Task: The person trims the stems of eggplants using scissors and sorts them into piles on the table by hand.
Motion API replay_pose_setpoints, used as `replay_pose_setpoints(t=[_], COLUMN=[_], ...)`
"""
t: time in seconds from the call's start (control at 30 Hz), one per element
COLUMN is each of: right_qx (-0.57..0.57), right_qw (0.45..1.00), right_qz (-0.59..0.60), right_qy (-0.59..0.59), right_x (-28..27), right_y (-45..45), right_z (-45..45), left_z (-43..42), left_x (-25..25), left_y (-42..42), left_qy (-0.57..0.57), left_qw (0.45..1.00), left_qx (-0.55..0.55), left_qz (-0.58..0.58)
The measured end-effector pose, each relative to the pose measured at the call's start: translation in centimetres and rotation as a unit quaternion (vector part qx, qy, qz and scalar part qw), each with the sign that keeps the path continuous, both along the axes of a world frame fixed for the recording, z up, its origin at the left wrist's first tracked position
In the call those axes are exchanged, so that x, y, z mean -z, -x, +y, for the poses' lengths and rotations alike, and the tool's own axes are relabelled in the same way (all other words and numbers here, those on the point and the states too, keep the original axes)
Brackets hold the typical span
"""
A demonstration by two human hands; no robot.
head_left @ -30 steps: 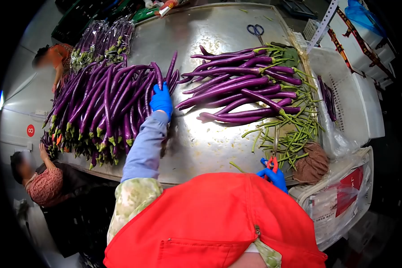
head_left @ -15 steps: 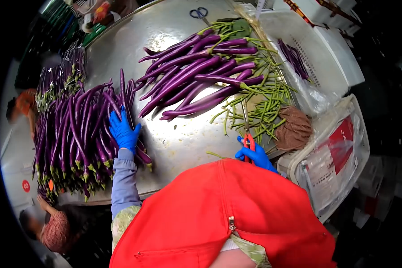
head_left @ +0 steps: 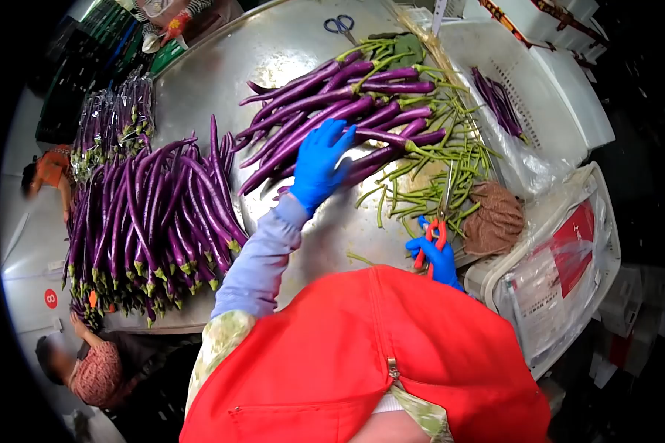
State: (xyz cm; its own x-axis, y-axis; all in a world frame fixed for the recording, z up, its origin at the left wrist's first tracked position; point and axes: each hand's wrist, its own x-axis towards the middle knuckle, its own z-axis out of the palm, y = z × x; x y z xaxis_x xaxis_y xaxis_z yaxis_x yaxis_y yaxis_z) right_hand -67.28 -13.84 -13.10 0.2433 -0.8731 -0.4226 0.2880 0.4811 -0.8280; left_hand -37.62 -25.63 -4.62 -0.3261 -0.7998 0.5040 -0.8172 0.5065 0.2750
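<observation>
My left hand, in a blue glove, is over the lower part of the right-hand group of long purple eggplants, its fingers spread. Whether it touches them is hard to tell. Red-handled scissors are in my gloved right hand, near the table's front edge, with the blades pointing away from me toward cut green stems. The larger eggplant pile lies to the left, its stem ends facing the front edge.
Dark-handled scissors lie at the back of the metal table. Bagged eggplants are at the back left. A brown cloth and white crates stand right. People are at the left and far edges.
My left hand has left the left-hand pile and moved right, over the other eggplants. The eggplant beneath it has joined the left pile's edge. My right hand keeps hold of the scissors.
</observation>
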Motion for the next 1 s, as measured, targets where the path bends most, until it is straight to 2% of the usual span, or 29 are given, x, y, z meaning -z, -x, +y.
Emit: replay_pose_setpoints(t=[0.1,0.13,0.17,0.23,0.27,0.4,0.43,0.5,0.53,0.57,0.63,0.67,0.77,0.9,1.0], right_qx=[0.015,0.017,0.012,0.003,-0.005,-0.029,-0.016,0.008,0.004,-0.002,-0.015,-0.016,-0.015,-0.014,-0.016], right_qw=[1.000,1.000,1.000,0.999,0.999,0.999,0.999,0.998,0.998,0.998,0.997,0.997,0.997,0.997,0.997], right_qz=[-0.016,-0.020,-0.023,-0.028,-0.028,-0.005,-0.021,-0.054,-0.049,-0.052,-0.058,-0.058,-0.060,-0.062,-0.058], right_qy=[0.002,0.000,-0.006,-0.022,-0.018,-0.027,-0.032,-0.041,-0.042,-0.042,-0.048,-0.051,-0.055,-0.051,-0.052], right_x=[0.1,-0.2,0.0,0.9,1.4,1.4,0.9,0.1,-0.3,0.1,0.9,0.9,0.8,0.7,0.7], right_y=[0.5,0.6,0.8,1.1,1.2,1.1,1.0,0.7,0.7,0.8,1.3,1.4,1.3,1.3,1.2], right_z=[0.3,0.4,0.3,0.3,0.2,0.0,0.0,-0.2,-0.3,-0.3,-0.1,0.0,-0.2,-0.2,-0.2], left_z=[-4.2,-5.3,-6.7,-8.7,-9.7,-11.1,-11.5,-12.4,-11.7,-12.8,-15.1,-16.3,-16.9,-16.9,-16.9], left_x=[0.1,-0.6,-0.2,0.5,1.4,0.8,1.6,0.4,-2.9,-2.8,-2.0,-1.1,0.8,2.9,2.7], left_y=[0.1,-0.4,-1.4,-3.6,-4.8,-6.7,-7.4,-7.7,-6.2,-6.7,-8.6,-9.5,-9.9,-9.2,-9.2], left_qy=[0.030,0.015,0.051,-0.009,-0.091,-0.175,-0.134,-0.135,-0.140,-0.140,-0.161,-0.243,-0.284,-0.171,-0.186], left_qw=[0.998,0.997,0.992,0.994,0.989,0.979,0.989,0.988,0.984,0.977,0.966,0.943,0.934,0.949,0.944], left_qx=[-0.060,-0.081,-0.110,-0.108,-0.110,-0.095,-0.062,-0.074,-0.100,-0.150,-0.203,-0.223,-0.202,-0.247,-0.243], left_qz=[0.016,-0.001,-0.035,-0.032,-0.033,-0.033,-0.006,-0.022,0.050,0.055,0.017,-0.044,-0.082,-0.097,-0.125])
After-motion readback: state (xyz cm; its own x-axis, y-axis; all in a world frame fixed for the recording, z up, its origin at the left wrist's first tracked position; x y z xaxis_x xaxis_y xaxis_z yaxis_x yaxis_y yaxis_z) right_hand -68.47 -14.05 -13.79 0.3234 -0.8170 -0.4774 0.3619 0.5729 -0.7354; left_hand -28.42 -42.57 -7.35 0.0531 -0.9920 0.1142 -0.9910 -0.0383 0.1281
